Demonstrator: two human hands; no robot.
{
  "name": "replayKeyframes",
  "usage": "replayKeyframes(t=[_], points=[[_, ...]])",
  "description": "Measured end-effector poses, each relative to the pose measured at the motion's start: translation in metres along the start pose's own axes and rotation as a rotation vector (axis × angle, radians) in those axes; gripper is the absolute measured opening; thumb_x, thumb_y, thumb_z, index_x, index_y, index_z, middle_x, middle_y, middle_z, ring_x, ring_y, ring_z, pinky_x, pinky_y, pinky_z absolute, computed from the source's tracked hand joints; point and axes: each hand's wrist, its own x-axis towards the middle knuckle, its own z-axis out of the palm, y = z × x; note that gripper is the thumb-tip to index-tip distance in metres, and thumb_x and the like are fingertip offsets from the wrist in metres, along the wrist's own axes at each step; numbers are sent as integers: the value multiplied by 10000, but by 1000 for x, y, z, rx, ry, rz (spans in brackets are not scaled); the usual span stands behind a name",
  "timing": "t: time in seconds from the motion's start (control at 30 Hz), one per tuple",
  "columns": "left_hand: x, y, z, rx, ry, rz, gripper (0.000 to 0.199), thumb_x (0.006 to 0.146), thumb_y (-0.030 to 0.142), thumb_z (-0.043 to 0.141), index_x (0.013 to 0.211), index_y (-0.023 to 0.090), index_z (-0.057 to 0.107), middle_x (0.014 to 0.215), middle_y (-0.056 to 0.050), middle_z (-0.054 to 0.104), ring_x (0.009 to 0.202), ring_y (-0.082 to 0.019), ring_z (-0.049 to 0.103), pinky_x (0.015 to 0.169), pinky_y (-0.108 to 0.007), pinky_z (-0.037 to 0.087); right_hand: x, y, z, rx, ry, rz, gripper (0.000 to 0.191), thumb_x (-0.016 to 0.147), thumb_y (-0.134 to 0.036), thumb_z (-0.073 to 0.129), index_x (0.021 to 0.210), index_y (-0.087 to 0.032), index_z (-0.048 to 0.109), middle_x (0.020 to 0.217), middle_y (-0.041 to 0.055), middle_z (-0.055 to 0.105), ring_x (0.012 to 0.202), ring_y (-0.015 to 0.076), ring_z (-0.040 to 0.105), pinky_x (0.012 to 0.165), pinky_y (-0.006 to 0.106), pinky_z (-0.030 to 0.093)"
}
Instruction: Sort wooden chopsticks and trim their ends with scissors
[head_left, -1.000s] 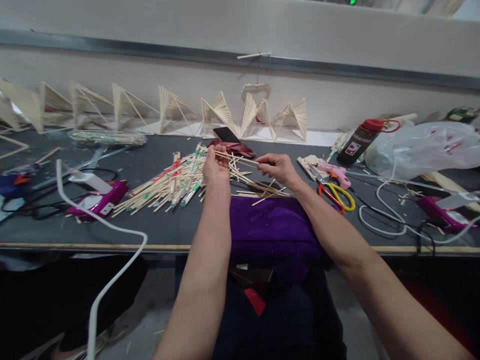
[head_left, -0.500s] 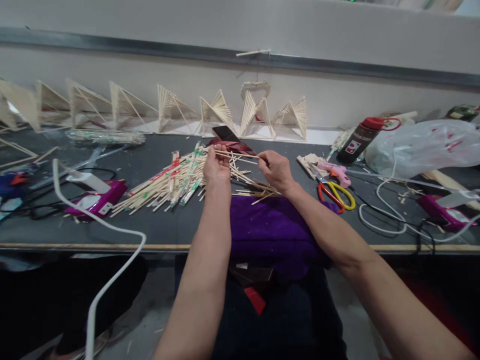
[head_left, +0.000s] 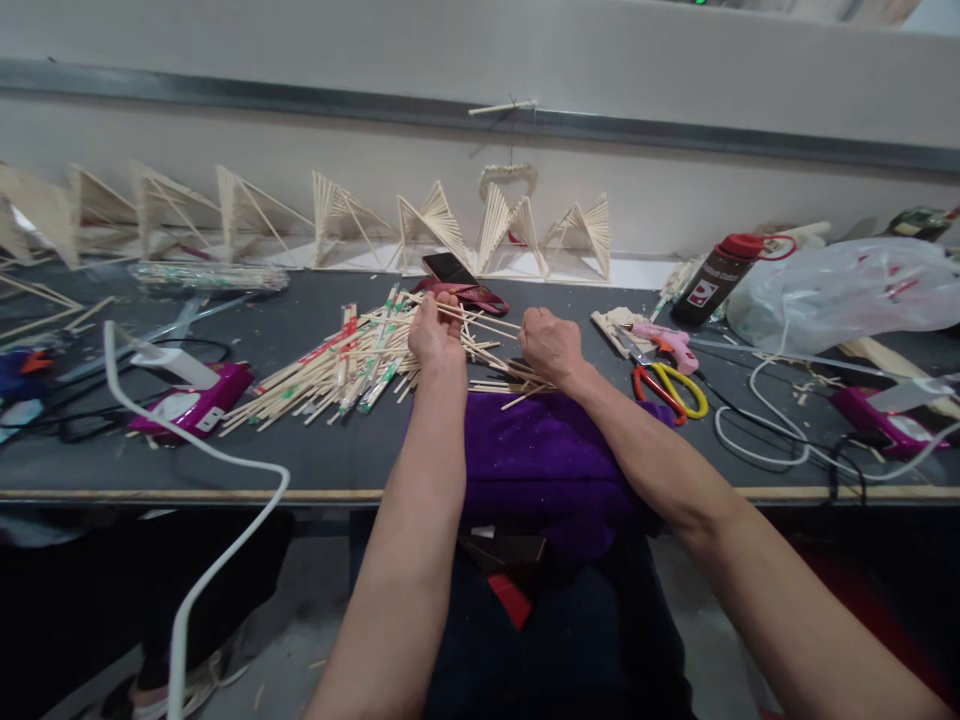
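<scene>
Thin wooden sticks (head_left: 491, 322) stretch between my two hands above the dark table. My left hand (head_left: 437, 328) is curled around their left ends, palm up. Closed around the right ends is my right hand (head_left: 551, 345), back of the hand up. A heap of loose and wrapped sticks (head_left: 322, 375) lies left of my left hand, and a few more sticks (head_left: 517, 385) lie below my right hand. Behind my left hand rest a phone (head_left: 448, 268) and a dark red strap. A purple cloth (head_left: 540, 450) drapes over the table's front edge.
Several stick structures (head_left: 431, 225) stand along the wall. At right are scissors (head_left: 679, 390), a pink glue gun (head_left: 671, 345), a black bottle (head_left: 712, 282) and a plastic bag (head_left: 847, 295). Magenta power blocks (head_left: 191, 403) with cables sit at both sides.
My right hand has turned slightly and moved a little down, and the sticks' right ends have dropped with it. My left hand remains in nearly the same place.
</scene>
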Motion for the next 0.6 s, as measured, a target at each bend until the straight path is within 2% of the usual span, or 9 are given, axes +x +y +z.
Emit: replayKeyframes(t=[0.1,0.23,0.3,0.43,0.6], points=[[4,4,-2,-45,18,-6,74,838,171,529,788,138,572,660,5,633,615,-80,634,723,-227,523,5,12,3,180,-44,-9,233,793,-198,400,868,-152,617,884,96,659,797,212,615,658,288,433],[9,7,-3,-85,22,-37,88,841,177,531,766,139,556,650,7,627,613,-74,634,692,-201,523,11,27,10,767,-356,38,221,737,-156,449,840,-155,645,742,45,661,580,124,589,503,216,431],[9,8,-2,-92,28,-47,86,842,180,530,771,140,558,653,8,627,615,-76,637,683,-199,526,12,28,12,1009,-453,63,201,710,-168,512,853,-138,650,720,42,654,523,103,567,434,193,415],[7,9,-1,-99,42,-55,83,846,179,523,783,139,562,650,8,628,612,-76,637,684,-199,531,9,23,9,1253,-451,91,219,651,-200,632,851,-117,659,701,44,661,509,90,557,395,171,411],[5,10,-1,-99,27,-55,69,845,182,526,806,141,566,671,2,640,658,-84,649,707,-207,535,6,23,4,1444,-545,97,232,702,-306,643,842,-121,661,750,51,672,526,76,566,388,153,403]])
